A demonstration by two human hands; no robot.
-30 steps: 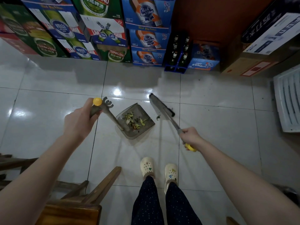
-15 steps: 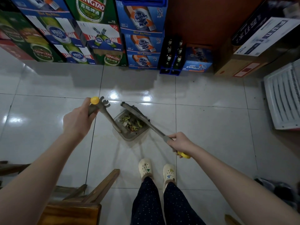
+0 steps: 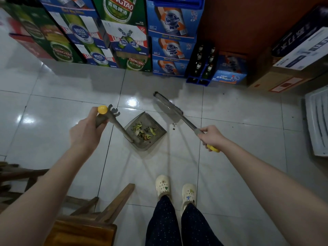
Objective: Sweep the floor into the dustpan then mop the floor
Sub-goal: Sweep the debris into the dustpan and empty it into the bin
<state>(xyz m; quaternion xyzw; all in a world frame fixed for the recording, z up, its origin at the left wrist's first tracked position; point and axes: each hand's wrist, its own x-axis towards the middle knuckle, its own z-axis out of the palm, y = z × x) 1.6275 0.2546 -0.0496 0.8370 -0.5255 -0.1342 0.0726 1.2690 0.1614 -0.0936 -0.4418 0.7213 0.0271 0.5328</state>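
A grey dustpan (image 3: 158,127) rests on the white tiled floor (image 3: 230,157), holding a small heap of yellow-green scraps (image 3: 143,131). My left hand (image 3: 86,131) grips the top of its long handle, which ends in a yellow knob and comb teeth. My right hand (image 3: 211,136) holds the yellow-tipped grey handle of a broom. The broom head (image 3: 167,105) sits on the floor to the right of and beyond the pan. A few dark crumbs (image 3: 174,126) lie between the pan and the broom.
Stacked beer cartons (image 3: 124,32) and a blue bottle crate (image 3: 202,64) line the far wall. Cardboard boxes (image 3: 292,55) stand at the right, with a white slatted panel (image 3: 317,121) beside them. A wooden chair (image 3: 85,224) is at my lower left. My feet (image 3: 175,189) wear pale clogs.
The broom head has swung out of the dustpan, back to the floor on its right. The dustpan and my left hand have stayed in place.
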